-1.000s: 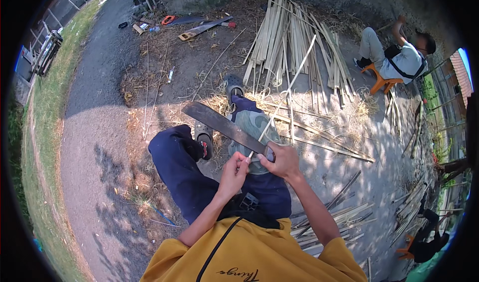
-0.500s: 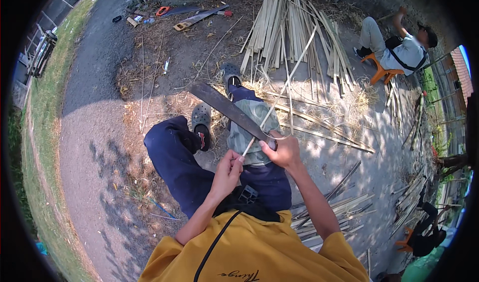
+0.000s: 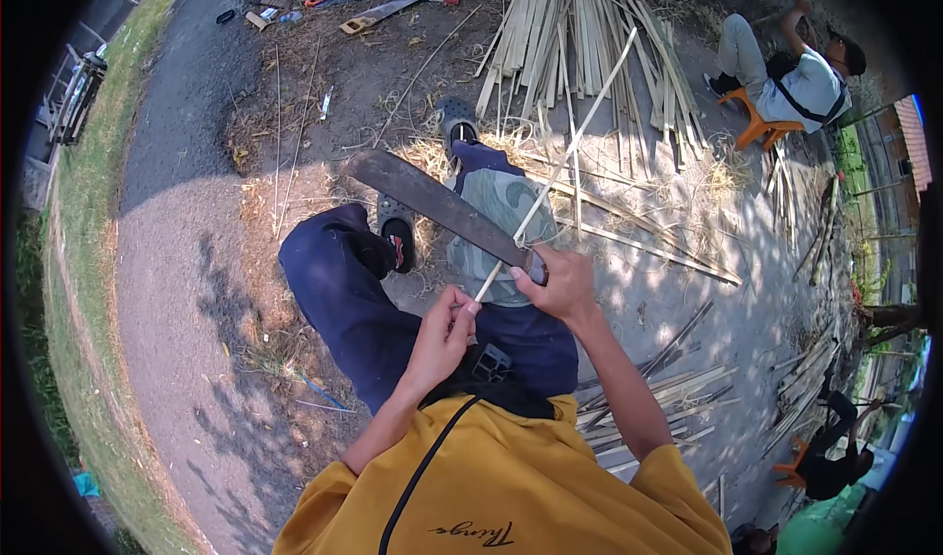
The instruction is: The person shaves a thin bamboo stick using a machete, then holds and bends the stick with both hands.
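The right hand (image 3: 564, 282) is closed round the handle end of a long dark blade (image 3: 432, 206), its thumb set close to the metal, while the left hand (image 3: 444, 334) pinches the near end of a pale thin strip (image 3: 592, 110) between thumb and fingers. The blade crosses over the strip close to the right hand, its broad tip pointing forward and to the person's left. Past the blade, the strip runs forward and right, out over the right edge of a camouflage-patterned cloth (image 3: 496, 196) spread on the right leg (image 3: 535, 339). Toward the far edge of the ground (image 3: 619, 300) I see a big fan of pale strips (image 3: 555, 49), with 2 saws (image 3: 398, 7) lying left of it. More strips (image 3: 678, 398) lie beside the right forearm. Near the ground's right edge, 1 other person (image 3: 807, 91) sits on an orange stool (image 3: 764, 128)
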`<action>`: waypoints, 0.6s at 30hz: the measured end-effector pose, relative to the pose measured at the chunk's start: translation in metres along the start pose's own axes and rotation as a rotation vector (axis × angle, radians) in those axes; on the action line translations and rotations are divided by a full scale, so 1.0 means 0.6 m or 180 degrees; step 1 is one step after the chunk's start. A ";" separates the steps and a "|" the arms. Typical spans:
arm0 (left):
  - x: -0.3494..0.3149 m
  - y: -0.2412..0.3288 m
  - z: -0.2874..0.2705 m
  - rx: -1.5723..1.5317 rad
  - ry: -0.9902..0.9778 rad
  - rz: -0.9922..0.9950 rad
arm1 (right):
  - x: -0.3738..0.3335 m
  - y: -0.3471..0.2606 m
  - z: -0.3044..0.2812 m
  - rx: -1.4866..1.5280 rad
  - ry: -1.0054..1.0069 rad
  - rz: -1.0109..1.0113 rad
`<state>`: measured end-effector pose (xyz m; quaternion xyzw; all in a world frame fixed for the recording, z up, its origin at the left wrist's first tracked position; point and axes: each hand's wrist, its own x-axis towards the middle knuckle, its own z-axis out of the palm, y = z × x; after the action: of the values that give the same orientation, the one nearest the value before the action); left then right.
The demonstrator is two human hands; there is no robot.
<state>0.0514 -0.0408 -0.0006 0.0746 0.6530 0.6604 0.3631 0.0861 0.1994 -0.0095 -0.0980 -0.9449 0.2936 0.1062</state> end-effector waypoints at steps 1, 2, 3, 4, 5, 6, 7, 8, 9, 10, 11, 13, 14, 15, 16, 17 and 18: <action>-0.002 -0.002 -0.001 -0.0010 0.0001 -0.0013 | -0.005 -0.005 0.003 -0.0192 0.0208 -0.0294; -0.002 -0.003 -0.002 -0.0075 0.0007 -0.0118 | -0.003 -0.007 0.004 -0.0195 0.0196 -0.0287; -0.006 0.000 -0.003 -0.0137 0.0021 -0.0227 | 0.004 -0.014 0.003 -0.0147 0.0198 -0.0261; -0.001 0.004 0.001 -0.0140 0.0028 -0.0240 | 0.006 -0.018 0.002 -0.0099 0.0202 -0.0235; 0.012 0.009 0.010 -0.0008 0.0077 -0.0114 | 0.002 -0.019 0.006 -0.0093 0.0190 -0.0231; 0.028 0.017 0.019 0.0118 0.0122 0.0026 | 0.001 -0.015 0.008 -0.0019 0.0100 -0.0135; 0.043 0.016 0.019 0.0117 0.0140 0.0034 | 0.004 -0.015 0.010 0.0065 0.0013 -0.0052; 0.059 0.008 0.018 0.0200 0.0130 0.0196 | 0.008 -0.016 0.008 0.0072 0.0008 -0.0071; 0.069 0.002 0.018 0.0285 0.0099 0.0347 | 0.011 -0.011 0.004 0.0031 -0.0001 -0.0008; 0.056 0.001 0.010 0.0291 0.0069 0.0329 | 0.010 -0.004 -0.001 -0.0014 -0.0003 0.0089; 0.029 0.002 -0.008 0.0253 0.0006 0.0209 | 0.009 0.007 -0.002 -0.0015 0.0001 0.0125; -0.026 0.004 -0.034 0.0244 -0.0066 0.0062 | 0.012 0.019 0.003 0.0021 0.0179 0.0063; -0.051 0.003 -0.041 0.0140 -0.0074 -0.0136 | 0.010 0.018 0.002 0.0003 0.0289 -0.0026; -0.069 0.001 -0.043 0.0019 -0.0052 -0.0332 | 0.012 0.015 0.000 0.0017 0.0266 -0.0018; -0.068 -0.001 -0.039 -0.0004 -0.0039 -0.0279 | 0.014 0.013 -0.002 0.0049 0.0151 0.0103; -0.064 -0.005 -0.035 -0.0006 -0.0033 -0.0295 | 0.011 0.012 -0.004 0.0078 0.0039 0.0225; -0.050 -0.007 -0.030 0.0082 -0.0007 -0.0120 | 0.014 0.010 0.004 0.0195 0.0181 0.0301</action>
<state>0.0646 -0.0731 0.0041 0.0677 0.6624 0.6449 0.3752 0.0784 0.2049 -0.0137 -0.1475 -0.9264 0.3242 0.1220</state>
